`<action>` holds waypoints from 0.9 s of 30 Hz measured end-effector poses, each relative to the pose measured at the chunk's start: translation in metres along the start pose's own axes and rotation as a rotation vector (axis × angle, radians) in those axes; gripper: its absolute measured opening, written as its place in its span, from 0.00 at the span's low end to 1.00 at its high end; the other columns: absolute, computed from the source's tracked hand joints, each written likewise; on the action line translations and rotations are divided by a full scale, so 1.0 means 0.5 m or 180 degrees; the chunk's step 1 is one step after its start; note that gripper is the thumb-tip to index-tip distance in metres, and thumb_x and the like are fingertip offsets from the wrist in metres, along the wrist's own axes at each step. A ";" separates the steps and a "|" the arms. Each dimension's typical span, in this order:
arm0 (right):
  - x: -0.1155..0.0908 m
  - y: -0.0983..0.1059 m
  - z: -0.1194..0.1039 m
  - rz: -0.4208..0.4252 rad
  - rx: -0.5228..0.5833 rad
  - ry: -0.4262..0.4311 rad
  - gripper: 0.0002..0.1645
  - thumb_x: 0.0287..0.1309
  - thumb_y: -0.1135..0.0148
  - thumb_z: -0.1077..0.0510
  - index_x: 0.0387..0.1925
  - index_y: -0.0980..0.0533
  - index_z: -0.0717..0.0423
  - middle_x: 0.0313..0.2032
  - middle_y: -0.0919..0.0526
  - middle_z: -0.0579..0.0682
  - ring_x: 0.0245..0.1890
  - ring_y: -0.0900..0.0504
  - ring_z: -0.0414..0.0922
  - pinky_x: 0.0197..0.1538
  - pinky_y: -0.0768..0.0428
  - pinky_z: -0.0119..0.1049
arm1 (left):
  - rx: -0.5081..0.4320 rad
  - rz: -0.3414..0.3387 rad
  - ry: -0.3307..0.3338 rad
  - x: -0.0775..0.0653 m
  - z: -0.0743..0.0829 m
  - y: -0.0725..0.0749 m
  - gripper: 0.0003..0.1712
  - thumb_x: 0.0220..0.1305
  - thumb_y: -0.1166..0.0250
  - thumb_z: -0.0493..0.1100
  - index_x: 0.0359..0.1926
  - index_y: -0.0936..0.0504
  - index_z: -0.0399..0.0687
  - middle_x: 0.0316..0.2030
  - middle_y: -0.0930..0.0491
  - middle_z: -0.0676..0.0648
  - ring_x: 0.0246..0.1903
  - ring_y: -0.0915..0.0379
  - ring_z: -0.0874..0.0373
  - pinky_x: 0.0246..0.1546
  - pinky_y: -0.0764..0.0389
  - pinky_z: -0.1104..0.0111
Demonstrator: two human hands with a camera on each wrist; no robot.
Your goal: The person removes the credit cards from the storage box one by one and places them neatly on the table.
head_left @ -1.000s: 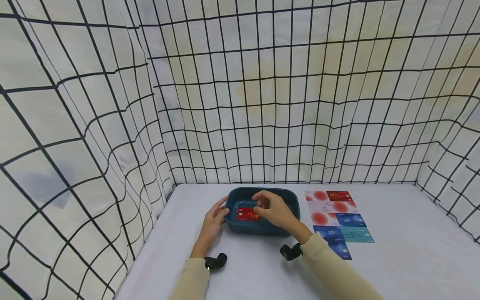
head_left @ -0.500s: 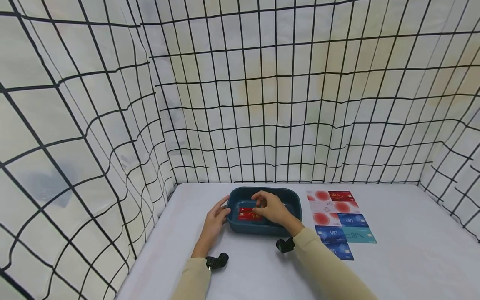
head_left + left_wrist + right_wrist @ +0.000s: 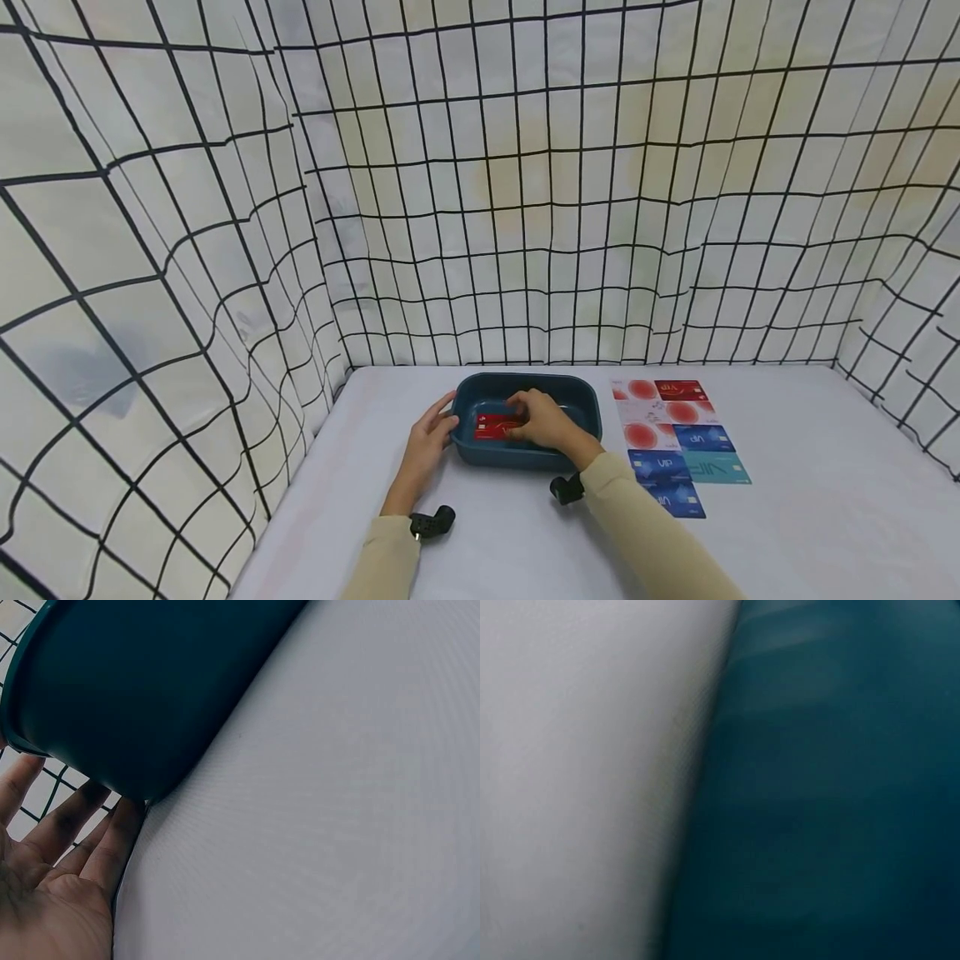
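A red VIP card (image 3: pixel 493 426) lies in the dark teal plastic basin (image 3: pixel 463 450), toward its left end. My right hand (image 3: pixel 546 423) reaches into the basin from the front right, fingers bent, with thumb and forefinger at the card's right end and covering part of it. I cannot tell whether they pinch the card. My left hand (image 3: pixel 429 437) rests against the basin's left end, its fingers (image 3: pixel 116 844) extended along the outer wall in the left wrist view. The right wrist view shows only the blurred basin side (image 3: pixel 817 795) and white tablecloth.
Right of the basin, several cards lie in a block on the white table (image 3: pixel 810 517): red-and-white ones (image 3: pixel 641 437), a red one (image 3: pixel 680 391), blue ones (image 3: pixel 703 437) and a teal one (image 3: pixel 716 468). Black netting (image 3: pixel 551 204) over white cloth encloses the back and sides.
My right hand has lowered into the basin onto the red card's right end, hiding more of its lettering. My left hand stays at the basin's left end.
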State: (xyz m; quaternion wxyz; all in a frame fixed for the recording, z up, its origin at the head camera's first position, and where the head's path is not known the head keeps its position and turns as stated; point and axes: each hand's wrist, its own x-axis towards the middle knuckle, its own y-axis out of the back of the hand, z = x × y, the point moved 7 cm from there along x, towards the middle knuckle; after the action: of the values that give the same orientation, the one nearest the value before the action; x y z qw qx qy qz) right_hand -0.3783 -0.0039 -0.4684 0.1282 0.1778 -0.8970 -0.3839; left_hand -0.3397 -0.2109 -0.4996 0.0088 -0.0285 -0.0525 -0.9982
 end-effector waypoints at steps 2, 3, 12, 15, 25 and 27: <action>0.000 -0.001 0.003 -0.0016 -0.0092 -0.0029 0.28 0.54 0.23 0.57 0.57 0.21 0.58 0.44 0.22 0.53 0.46 0.27 0.48 0.49 0.21 0.45 | -0.0006 0.0006 -0.0005 0.000 0.000 0.000 0.27 0.78 0.44 0.47 0.75 0.32 0.62 0.72 0.29 0.38 0.67 0.27 0.44 0.68 0.25 0.51; 0.000 -0.002 0.004 -0.0026 -0.0136 -0.0051 0.28 0.54 0.23 0.56 0.57 0.21 0.58 0.45 0.22 0.53 0.47 0.27 0.48 0.50 0.21 0.46 | -0.0009 0.0011 -0.0003 0.000 0.000 0.001 0.27 0.77 0.44 0.47 0.74 0.31 0.62 0.71 0.29 0.38 0.67 0.27 0.44 0.68 0.25 0.51; -0.001 -0.005 0.012 -0.0057 -0.0335 -0.0229 0.29 0.52 0.21 0.56 0.55 0.19 0.60 0.48 0.23 0.55 0.50 0.30 0.50 0.57 0.22 0.52 | -0.0011 0.0028 -0.0019 0.001 0.000 0.002 0.27 0.77 0.44 0.46 0.74 0.30 0.61 0.71 0.28 0.38 0.66 0.26 0.44 0.67 0.23 0.53; 0.000 -0.006 0.012 -0.0072 -0.0376 -0.0271 0.29 0.52 0.21 0.57 0.55 0.19 0.61 0.48 0.23 0.56 0.50 0.30 0.51 0.57 0.22 0.52 | -0.0018 0.0023 -0.0030 0.002 0.000 0.002 0.27 0.77 0.44 0.45 0.74 0.30 0.61 0.71 0.28 0.39 0.66 0.26 0.44 0.66 0.22 0.54; -0.001 -0.008 0.014 -0.0104 -0.0435 -0.0352 0.26 0.52 0.21 0.56 0.51 0.18 0.60 0.48 0.22 0.55 0.49 0.30 0.50 0.58 0.23 0.52 | -0.0045 0.0023 -0.0017 0.003 -0.003 0.002 0.27 0.77 0.44 0.45 0.74 0.30 0.61 0.71 0.28 0.38 0.66 0.26 0.44 0.66 0.23 0.54; 0.000 -0.008 0.014 -0.0112 -0.0432 -0.0373 0.26 0.52 0.21 0.56 0.52 0.18 0.60 0.48 0.23 0.55 0.50 0.30 0.51 0.59 0.23 0.52 | -0.0058 0.0030 -0.0015 0.003 -0.003 0.002 0.27 0.77 0.44 0.45 0.74 0.30 0.61 0.71 0.28 0.38 0.66 0.26 0.44 0.66 0.23 0.54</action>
State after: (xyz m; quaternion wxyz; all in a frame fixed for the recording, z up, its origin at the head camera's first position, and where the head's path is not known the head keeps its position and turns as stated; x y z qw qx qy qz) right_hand -0.3798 -0.0019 -0.4760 0.0804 0.1617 -0.8716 -0.4557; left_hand -0.3413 -0.2118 -0.5007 0.0132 -0.0312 -0.0433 -0.9985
